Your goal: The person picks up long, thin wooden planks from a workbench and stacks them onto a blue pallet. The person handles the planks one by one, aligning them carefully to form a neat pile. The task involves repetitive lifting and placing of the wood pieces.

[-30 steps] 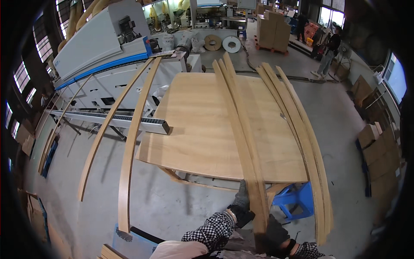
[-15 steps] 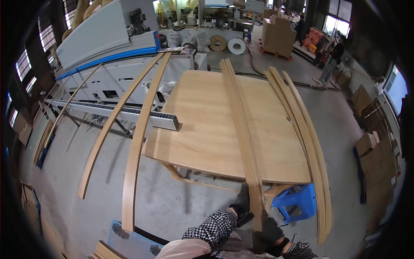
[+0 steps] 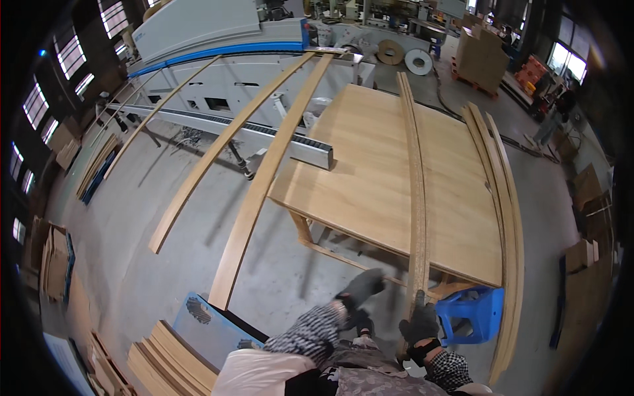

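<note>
A stack of long, narrow wood strips (image 3: 415, 178) runs lengthwise across the wooden worktable, its near end jutting over the front edge toward me. My right hand (image 3: 420, 325), in a dark glove, is closed around that near end from its right side. To the left of the strips, my left hand (image 3: 364, 288), also gloved, hangs in the air apart from them, fingers stretched out and holding nothing. Along the table's right side lies another group of long strips (image 3: 505, 224). The strips' tip below my right hand is partly hidden.
The worktable (image 3: 356, 158) stands against a conveyor rail (image 3: 317, 153) of a large grey machine (image 3: 205, 33). Two long strips (image 3: 264, 178) slope from the machine toward me. A blue plastic stool (image 3: 472, 315) is under the table's right corner. More strips (image 3: 168, 356) are stacked at lower left.
My left hand has come off the strips and moved left. My right hand keeps its grip at their near end. The view has turned left and tilted down.
</note>
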The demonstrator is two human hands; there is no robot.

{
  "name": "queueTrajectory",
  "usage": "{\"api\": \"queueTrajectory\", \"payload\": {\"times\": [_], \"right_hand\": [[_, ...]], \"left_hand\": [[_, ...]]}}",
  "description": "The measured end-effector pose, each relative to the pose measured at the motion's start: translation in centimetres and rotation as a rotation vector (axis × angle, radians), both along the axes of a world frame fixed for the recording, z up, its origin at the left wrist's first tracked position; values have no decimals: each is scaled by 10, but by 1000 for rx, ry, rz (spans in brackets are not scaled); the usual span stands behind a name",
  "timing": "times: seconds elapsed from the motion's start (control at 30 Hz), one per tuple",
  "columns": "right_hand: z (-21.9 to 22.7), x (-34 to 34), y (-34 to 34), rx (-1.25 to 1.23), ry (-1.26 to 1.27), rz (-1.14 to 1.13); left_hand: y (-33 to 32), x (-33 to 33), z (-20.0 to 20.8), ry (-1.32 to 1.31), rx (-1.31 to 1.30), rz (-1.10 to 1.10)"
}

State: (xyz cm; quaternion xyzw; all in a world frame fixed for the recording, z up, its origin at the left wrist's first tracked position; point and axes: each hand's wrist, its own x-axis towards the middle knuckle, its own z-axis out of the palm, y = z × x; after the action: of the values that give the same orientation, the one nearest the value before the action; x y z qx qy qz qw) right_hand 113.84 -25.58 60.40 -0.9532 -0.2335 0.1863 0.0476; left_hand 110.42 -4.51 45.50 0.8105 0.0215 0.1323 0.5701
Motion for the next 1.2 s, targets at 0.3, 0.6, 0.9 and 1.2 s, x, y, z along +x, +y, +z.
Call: {"api": "queueTrajectory", "payload": {"times": [0.3,0.6,0.9,1.2], "right_hand": [[-24,-10,23,123,51,-8],[0,-30,85,46,189,-55],[34,-15,135,592,-139,648],[-46,-75,198,1135,1700,-313]], "left_hand": [[168,-312,62,-543,-1517,834],[175,-335,141,314,-1069,568],[38,-293,137,515,-733,485],[-87,-334,164,756,-361,585]]}}
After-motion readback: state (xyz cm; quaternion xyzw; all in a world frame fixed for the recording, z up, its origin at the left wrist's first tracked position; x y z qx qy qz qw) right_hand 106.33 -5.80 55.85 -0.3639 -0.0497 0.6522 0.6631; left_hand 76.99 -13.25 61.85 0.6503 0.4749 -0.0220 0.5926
